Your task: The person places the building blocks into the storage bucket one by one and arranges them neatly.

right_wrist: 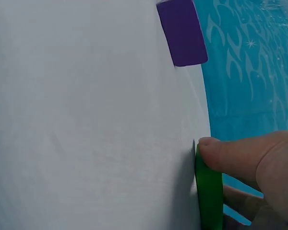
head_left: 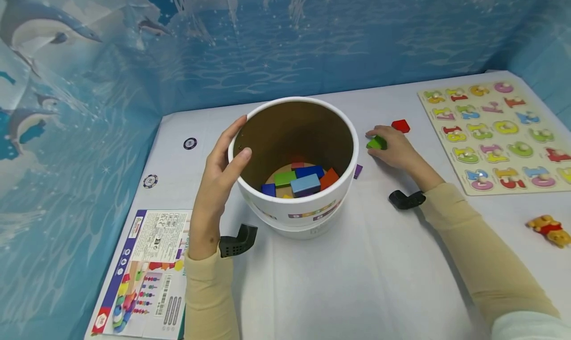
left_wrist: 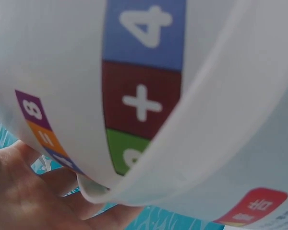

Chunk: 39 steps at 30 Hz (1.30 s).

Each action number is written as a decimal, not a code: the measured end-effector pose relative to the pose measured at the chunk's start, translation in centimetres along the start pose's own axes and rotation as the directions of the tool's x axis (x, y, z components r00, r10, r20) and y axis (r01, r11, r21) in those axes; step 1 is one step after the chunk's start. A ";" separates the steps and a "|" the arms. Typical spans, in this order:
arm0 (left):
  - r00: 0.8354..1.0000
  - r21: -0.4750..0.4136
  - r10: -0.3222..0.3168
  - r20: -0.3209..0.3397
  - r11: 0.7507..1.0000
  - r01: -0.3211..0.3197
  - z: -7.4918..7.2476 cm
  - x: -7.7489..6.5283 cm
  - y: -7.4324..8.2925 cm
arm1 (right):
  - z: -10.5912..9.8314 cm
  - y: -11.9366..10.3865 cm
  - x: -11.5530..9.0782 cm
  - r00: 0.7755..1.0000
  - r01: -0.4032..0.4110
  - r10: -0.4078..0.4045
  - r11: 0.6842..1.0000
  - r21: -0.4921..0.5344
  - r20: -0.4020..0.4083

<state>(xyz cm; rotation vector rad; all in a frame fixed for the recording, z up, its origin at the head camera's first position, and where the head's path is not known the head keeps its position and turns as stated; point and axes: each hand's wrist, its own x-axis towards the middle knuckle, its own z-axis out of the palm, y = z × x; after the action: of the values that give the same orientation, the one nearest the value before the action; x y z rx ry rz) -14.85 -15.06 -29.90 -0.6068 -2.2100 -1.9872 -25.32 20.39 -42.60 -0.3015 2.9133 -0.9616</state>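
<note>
A white bucket (head_left: 299, 216) printed with coloured number squares stands in the middle of the table. Its left side is held by my left hand (head_left: 218, 176), with the thumb at the rim and the fingers along the outer wall; in the left wrist view that hand (left_wrist: 33, 191) is beneath the printed wall. Right of the bucket, my right hand (head_left: 394, 149) pinches a green block (head_left: 376, 142) between thumb and fingers, close over the white cloth. Just behind that hand lies a red block (head_left: 401, 126). A purple block (right_wrist: 183, 33) lies by the bucket's right side, partly hidden in the head view.
Inside the bucket are several blocks, including a light blue block (head_left: 306, 185). A wooden number puzzle board (head_left: 450, 174) lies at the right, with a small bear figure (head_left: 550, 230) nearer. At the left are two round chips (head_left: 190, 143) and a printed toy box (head_left: 151, 270).
</note>
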 end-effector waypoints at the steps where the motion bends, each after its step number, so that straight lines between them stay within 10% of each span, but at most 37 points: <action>1: 1.000 0.002 0.000 0.000 1.000 0.000 0.0 0.0 0.0 | 0.0 0.0 0.0 1.000 0.004 -0.004 1.000 -0.008 -0.008; 12: 1.000 0.006 -0.002 0.003 1.000 0.002 0.1 0.1 -0.1 | -0.9 -0.8 -2.4 0.994 -0.106 0.099 0.984 0.140 0.051; 22: 1.000 -0.004 -0.001 0.004 1.000 0.001 0.1 0.0 0.0 | -4.7 -3.5 -5.1 0.992 -0.087 0.031 0.874 0.478 0.125; 26: 1.000 -0.010 0.002 0.007 1.000 -0.002 0.1 0.0 0.0 | -7.1 -5.8 -6.2 0.996 0.033 -0.074 0.797 0.603 0.043; 33: 1.000 -0.011 0.006 0.011 1.000 -0.006 0.1 0.0 0.1 | -10.4 -11.3 -8.5 0.970 0.219 -0.210 0.532 0.818 -0.123; 39: 1.000 -0.003 -0.001 0.003 1.000 0.001 0.0 0.0 0.1 | -11.4 -16.5 -9.9 0.936 0.315 -0.303 0.504 0.804 -0.177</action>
<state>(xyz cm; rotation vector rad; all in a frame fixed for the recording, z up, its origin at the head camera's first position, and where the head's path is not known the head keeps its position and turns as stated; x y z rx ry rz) -14.85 -15.04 -29.81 -0.6095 -2.2100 -1.9917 -14.20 16.03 -23.65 -0.7411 2.0515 -2.2356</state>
